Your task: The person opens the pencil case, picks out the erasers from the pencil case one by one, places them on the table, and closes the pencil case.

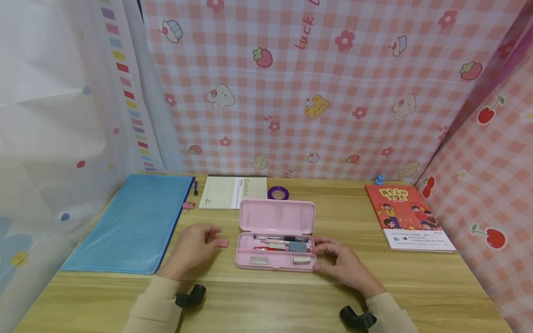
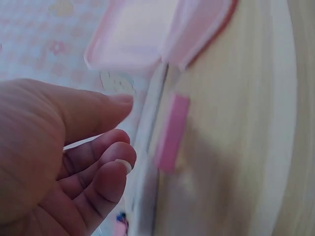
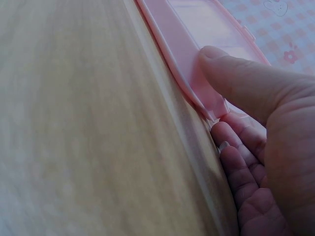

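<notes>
1. Two hands on a wooden table (image 1: 416,273), one at each side of an open pink pencil case (image 1: 275,249).
2. Pencil case: lid up, tray towards the person. Tray holds pens (image 1: 281,239), a blue-grey block (image 1: 297,246) and two white erasers (image 1: 259,260) in the front compartments.
3. Right hand (image 1: 343,263): at the case's right end. Right wrist view shows the thumb (image 3: 241,81) lying on the pink rim and the curled fingers (image 3: 238,157) just beside the corner, against its outer side. So it grips the case's end, thumb above, fingers at the side.
4. Left hand (image 1: 193,247): on the table to the left of the case, apart from it. Fingers loosely curled, holding nothing that shows; left wrist view gives a relaxed palm with bent fingertips (image 2: 115,164).
5. Small pink eraser (image 1: 222,242): lies flat on the table between the left hand and the case, just beyond the fingertips. Cannot tell whether a fingertip touches it; in the left wrist view a gap shows between them.
6. Around: blue zip folder (image 1: 133,222) far left, notepad (image 1: 231,192) and purple tape roll (image 1: 278,192) behind the case, red book (image 1: 405,215) well to the right.
</notes>
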Action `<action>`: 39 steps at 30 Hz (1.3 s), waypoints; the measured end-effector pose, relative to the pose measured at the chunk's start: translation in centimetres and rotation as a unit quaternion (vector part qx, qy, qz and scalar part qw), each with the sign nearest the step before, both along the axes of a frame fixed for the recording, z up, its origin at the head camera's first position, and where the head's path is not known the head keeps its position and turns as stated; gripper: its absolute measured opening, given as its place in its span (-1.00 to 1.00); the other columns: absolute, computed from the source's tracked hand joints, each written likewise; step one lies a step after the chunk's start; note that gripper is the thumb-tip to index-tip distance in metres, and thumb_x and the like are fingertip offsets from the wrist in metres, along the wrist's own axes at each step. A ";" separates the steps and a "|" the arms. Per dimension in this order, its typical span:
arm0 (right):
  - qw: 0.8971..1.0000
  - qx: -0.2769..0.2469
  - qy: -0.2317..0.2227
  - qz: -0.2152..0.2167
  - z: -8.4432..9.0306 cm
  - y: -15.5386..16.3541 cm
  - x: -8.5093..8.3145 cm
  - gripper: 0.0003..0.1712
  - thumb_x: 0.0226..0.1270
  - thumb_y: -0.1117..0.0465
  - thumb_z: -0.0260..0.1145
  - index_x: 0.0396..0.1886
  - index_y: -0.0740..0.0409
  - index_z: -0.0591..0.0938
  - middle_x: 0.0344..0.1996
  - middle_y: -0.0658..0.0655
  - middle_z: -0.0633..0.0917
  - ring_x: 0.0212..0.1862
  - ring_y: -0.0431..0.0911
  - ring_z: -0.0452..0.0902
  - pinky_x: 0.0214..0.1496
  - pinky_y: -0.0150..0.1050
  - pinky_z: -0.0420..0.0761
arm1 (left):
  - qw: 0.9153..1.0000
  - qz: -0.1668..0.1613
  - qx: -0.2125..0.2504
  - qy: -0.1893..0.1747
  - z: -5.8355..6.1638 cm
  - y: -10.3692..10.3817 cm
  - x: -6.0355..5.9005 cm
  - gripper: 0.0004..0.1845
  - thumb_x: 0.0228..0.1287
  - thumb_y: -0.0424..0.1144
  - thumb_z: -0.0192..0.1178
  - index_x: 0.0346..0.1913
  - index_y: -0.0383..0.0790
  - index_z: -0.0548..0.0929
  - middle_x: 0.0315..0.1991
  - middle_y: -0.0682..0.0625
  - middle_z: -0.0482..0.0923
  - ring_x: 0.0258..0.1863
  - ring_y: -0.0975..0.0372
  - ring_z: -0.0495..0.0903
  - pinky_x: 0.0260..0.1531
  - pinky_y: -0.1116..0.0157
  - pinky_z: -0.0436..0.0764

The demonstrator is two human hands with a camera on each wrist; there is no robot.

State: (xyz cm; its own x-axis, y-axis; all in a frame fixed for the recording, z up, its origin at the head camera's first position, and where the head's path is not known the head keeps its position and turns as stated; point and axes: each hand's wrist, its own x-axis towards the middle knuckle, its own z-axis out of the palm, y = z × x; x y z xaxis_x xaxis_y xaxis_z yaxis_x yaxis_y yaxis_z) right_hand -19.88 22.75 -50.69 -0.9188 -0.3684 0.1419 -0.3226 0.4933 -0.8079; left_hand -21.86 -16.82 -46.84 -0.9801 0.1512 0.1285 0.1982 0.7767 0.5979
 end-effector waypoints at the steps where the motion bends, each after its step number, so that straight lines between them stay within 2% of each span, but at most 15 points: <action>1: 1.000 0.003 0.000 0.000 -0.2 0.2 -0.1 -0.67 0.03 0.10 0.53 -0.15 -0.13 0.69 0.19 0.00 0.53 0.28 0.02 0.37 0.31 0.03 0.28 | 1.000 -0.007 0.008 0.001 0.3 0.4 0.1 -0.66 0.10 -0.14 0.42 -0.10 -0.25 0.71 -0.42 0.11 0.59 -0.42 0.30 0.49 -0.33 0.26 0.53; 2: 1.000 0.005 0.000 0.000 -0.4 0.3 -0.2 -0.67 0.03 0.05 0.53 -0.16 -0.16 0.68 0.19 -0.03 0.53 0.27 0.00 0.38 0.30 0.05 0.29 | 1.000 -0.014 0.016 0.001 0.5 0.9 0.1 -0.69 0.12 -0.18 0.41 -0.10 -0.25 0.71 -0.42 0.11 0.58 -0.42 0.30 0.49 -0.34 0.27 0.53; 5: 1.000 0.006 -0.003 0.000 1.1 -0.2 0.5 -0.67 0.05 0.11 0.53 -0.15 -0.07 0.69 0.20 0.06 0.54 0.26 0.06 0.39 0.28 0.08 0.30 | 0.998 -0.034 0.044 0.001 1.1 2.6 0.5 -0.77 0.13 -0.32 0.38 -0.13 -0.26 0.71 -0.45 0.12 0.55 -0.44 0.30 0.47 -0.38 0.29 0.52; 9: 1.000 0.004 -0.004 0.003 3.1 -1.0 1.4 -0.67 0.04 0.28 0.51 -0.14 0.14 0.69 0.19 0.21 0.53 0.26 0.15 0.38 0.28 0.04 0.29 | 0.996 -0.069 0.049 0.001 1.4 5.1 0.7 -0.82 0.15 -0.31 0.36 -0.17 -0.22 0.72 -0.48 0.15 0.51 -0.47 0.29 0.45 -0.46 0.34 0.50; 14: 1.000 0.000 0.000 0.006 3.1 -1.0 1.3 -0.67 0.04 0.28 0.51 -0.14 0.14 0.69 0.18 0.22 0.53 0.26 0.15 0.38 0.29 -0.07 0.29 | 0.991 -0.127 0.022 0.021 0.8 7.9 -0.1 -0.84 0.15 -0.24 0.36 -0.20 -0.18 0.72 -0.46 0.18 0.50 -0.45 0.31 0.46 -0.45 0.38 0.49; 17: 1.000 -0.004 -0.002 0.007 2.8 -0.9 1.2 -0.67 0.04 0.29 0.51 -0.14 0.15 0.69 0.18 0.22 0.53 0.26 0.15 0.38 0.29 -0.14 0.29 | 0.989 -0.147 0.011 0.021 0.3 9.0 -0.8 -0.85 0.15 -0.23 0.35 -0.22 -0.15 0.72 -0.45 0.20 0.51 -0.43 0.33 0.47 -0.40 0.38 0.49; 21: 1.000 -0.011 -0.002 0.007 1.6 -0.6 0.7 -0.67 0.04 0.28 0.51 -0.14 0.11 0.69 0.19 0.20 0.53 0.26 0.15 0.37 0.27 -0.23 0.29 | 0.987 -0.161 0.011 0.009 -0.2 9.7 -1.3 -0.86 0.11 -0.27 0.36 -0.24 -0.16 0.72 -0.44 0.19 0.54 -0.43 0.34 0.49 -0.36 0.38 0.52; 26: 1.000 -0.010 0.001 0.005 -0.1 0.1 -0.1 -0.66 0.03 0.18 0.53 -0.14 -0.03 0.69 0.20 0.08 0.53 0.27 0.07 0.37 0.28 -0.19 0.30 | 0.986 -0.168 0.015 -0.006 -0.6 10.2 -1.6 -0.86 0.10 -0.31 0.38 -0.25 -0.18 0.71 -0.41 0.14 0.57 -0.40 0.35 0.51 -0.31 0.38 0.54; 31: 1.000 -0.005 -0.003 0.002 -0.3 0.2 -0.2 -0.66 0.02 0.10 0.53 -0.15 -0.11 0.69 0.20 0.00 0.53 0.27 0.01 0.37 0.28 -0.18 0.31 | 0.986 -0.165 0.009 -0.005 -0.8 10.3 -1.9 -0.85 0.10 -0.30 0.37 -0.24 -0.17 0.71 -0.40 0.13 0.57 -0.39 0.34 0.51 -0.29 0.36 0.54; 36: 1.000 -0.001 -0.001 0.000 -0.4 0.1 -0.1 -0.66 0.04 0.21 0.52 -0.12 0.03 0.69 0.22 0.14 0.51 0.28 0.12 0.36 0.30 -0.15 0.27 | 0.986 -0.165 0.002 -0.004 -0.9 10.5 -2.1 -0.86 0.08 -0.28 0.39 -0.26 -0.15 0.71 -0.43 0.16 0.56 -0.41 0.35 0.50 -0.30 0.37 0.54; 39: 1.000 -0.002 -0.003 0.000 -0.3 0.1 -0.1 -0.66 0.05 0.21 0.52 -0.12 0.02 0.69 0.22 0.14 0.51 0.28 0.12 0.35 0.30 -0.17 0.27 | 0.986 -0.164 0.000 -0.001 -1.0 10.6 -2.3 -0.87 0.08 -0.28 0.40 -0.28 -0.14 0.71 -0.45 0.16 0.56 -0.41 0.35 0.51 -0.30 0.38 0.54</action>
State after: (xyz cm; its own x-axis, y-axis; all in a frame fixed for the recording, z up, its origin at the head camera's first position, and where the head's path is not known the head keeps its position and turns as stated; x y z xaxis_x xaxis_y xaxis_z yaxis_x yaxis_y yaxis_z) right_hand -19.97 22.85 -51.02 -0.9195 -0.3683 0.1376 -0.3176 0.4894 -0.8122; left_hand -24.13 -6.20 -47.81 -0.8788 0.4600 0.1269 0.4377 0.6711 0.5983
